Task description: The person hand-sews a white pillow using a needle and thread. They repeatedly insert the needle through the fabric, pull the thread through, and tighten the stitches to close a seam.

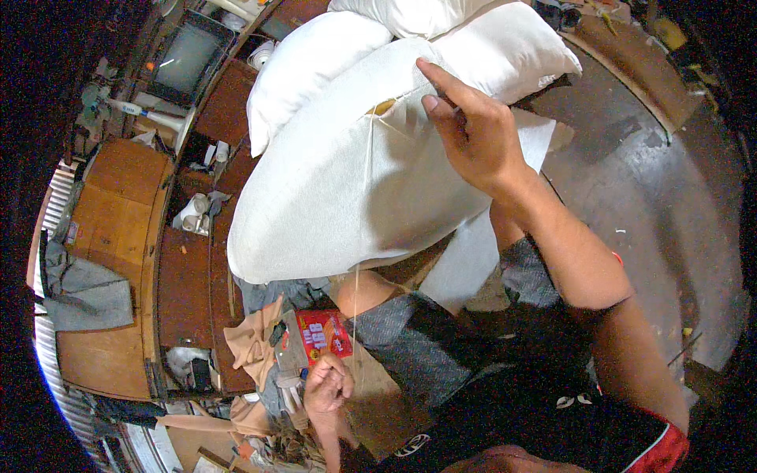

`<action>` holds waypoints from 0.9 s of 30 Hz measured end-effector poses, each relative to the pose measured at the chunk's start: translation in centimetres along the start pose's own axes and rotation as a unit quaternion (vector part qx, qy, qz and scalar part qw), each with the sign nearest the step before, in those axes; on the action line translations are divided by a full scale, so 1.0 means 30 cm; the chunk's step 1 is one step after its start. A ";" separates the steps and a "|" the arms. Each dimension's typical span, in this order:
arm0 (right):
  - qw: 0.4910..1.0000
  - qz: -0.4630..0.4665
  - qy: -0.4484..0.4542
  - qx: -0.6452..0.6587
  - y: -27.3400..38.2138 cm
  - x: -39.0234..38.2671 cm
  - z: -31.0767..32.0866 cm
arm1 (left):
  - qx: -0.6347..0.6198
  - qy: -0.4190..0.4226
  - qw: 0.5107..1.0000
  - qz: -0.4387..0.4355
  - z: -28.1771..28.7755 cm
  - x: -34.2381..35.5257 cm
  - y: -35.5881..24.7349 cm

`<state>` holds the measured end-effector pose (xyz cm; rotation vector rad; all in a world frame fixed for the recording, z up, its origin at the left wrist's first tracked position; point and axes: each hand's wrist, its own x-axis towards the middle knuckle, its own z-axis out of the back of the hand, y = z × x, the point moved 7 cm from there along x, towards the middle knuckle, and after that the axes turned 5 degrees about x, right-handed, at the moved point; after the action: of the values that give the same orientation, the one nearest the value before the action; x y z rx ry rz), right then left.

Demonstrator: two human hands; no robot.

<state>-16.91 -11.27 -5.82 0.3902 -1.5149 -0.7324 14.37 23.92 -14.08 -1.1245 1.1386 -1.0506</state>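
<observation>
A large white cushion (315,197) rests across my lap, with yellowish filling (384,107) showing through a gap in its seam. From the gap a thin pale thread (364,189) runs taut down over the cover toward my left hand (327,385), which is low by my thigh, fingers curled closed around the thread's end. Whether a needle is there is too small to tell. My right hand (477,130) lies against the cushion's far edge, right of the gap; its index finger and thumb are stretched apart, and the other fingers are partly hidden.
Several stuffed white pillows (315,63) lie beyond the cushion. Brown wooden furniture (118,205) stands on the left. A red printed packet (323,335) and peach cloth (256,347) are near my left hand. Grey floor (654,205) stretches along the right.
</observation>
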 end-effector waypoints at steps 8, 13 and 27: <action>0.999 -0.024 0.025 0.001 -0.008 -0.011 -0.008 | -0.052 0.026 0.991 0.119 -0.002 -0.077 0.233; 1.000 -0.012 0.025 0.000 -0.006 -0.008 -0.011 | -0.024 0.322 0.946 0.017 -0.313 -0.054 0.221; 0.994 -0.041 0.069 0.070 0.073 -0.063 -0.029 | 0.430 0.345 0.833 0.050 -0.731 0.265 0.653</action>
<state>-15.47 -8.61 -5.87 0.5989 -1.4290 -0.6511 -5.40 16.20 -35.93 0.0641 1.0321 -1.7109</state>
